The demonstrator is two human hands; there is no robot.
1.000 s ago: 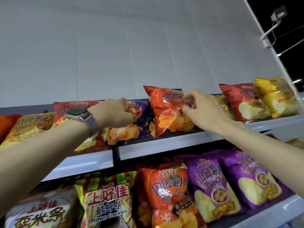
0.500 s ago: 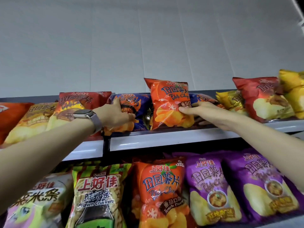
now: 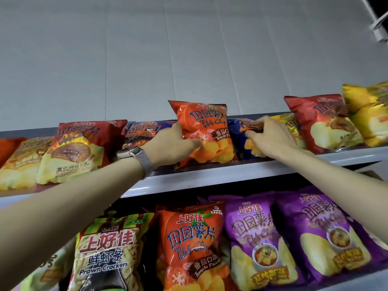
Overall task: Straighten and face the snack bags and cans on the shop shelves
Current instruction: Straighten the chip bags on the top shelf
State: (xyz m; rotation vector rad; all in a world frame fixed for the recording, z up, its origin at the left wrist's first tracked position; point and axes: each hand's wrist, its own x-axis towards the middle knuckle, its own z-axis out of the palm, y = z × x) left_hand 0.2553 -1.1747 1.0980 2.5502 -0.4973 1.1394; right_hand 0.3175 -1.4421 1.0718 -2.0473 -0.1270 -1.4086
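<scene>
On the top shelf (image 3: 210, 177) an orange tomato chip bag (image 3: 206, 127) stands upright. My left hand (image 3: 171, 147), with a watch on its wrist, grips that bag's lower left side. To its right lies a dark blue chip bag (image 3: 241, 131), partly hidden behind the orange one. My right hand (image 3: 269, 139) pinches the blue bag's upper part with curled fingers. Another blue bag (image 3: 144, 131) lies behind my left wrist.
A dark red rib-flavour bag (image 3: 77, 148) and a yellow bag (image 3: 19, 162) fill the shelf's left. Gold (image 3: 287, 124), red (image 3: 323, 122) and yellow (image 3: 369, 114) bags stand to the right. Below are prawn crackers (image 3: 107, 253), an orange bag (image 3: 193, 246) and purple bags (image 3: 258, 242).
My left hand left the blue bag on the left and took the orange bag's lower left side. My right hand left the orange bag and now pinches the blue bag to its right.
</scene>
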